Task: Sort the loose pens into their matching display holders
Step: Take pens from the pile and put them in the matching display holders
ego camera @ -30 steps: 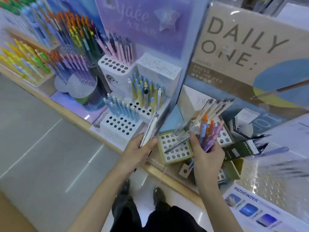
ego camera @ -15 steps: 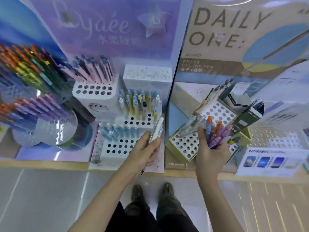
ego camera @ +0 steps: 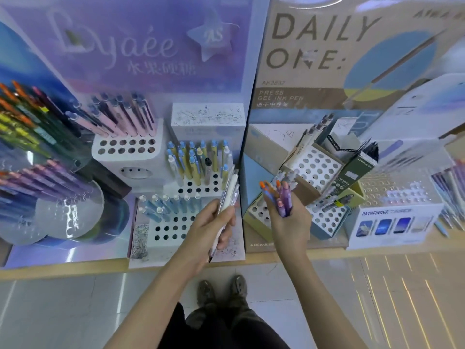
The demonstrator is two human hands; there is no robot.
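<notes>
Left fingers (ego camera: 224, 236) gripping two pens (ego camera: 231, 187), right bunch (ego camera: 283, 197)

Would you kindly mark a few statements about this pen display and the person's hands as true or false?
1. The left hand holds whitish pens. True.
2. The right hand is empty. False: it grips a bunch of orange- and purple-topped pens.
3. The pink pens stand in the rear white holder. True.
4. Every hole in the front white holder is filled. False: only its back rows hold blue pens; many holes are empty.
</notes>
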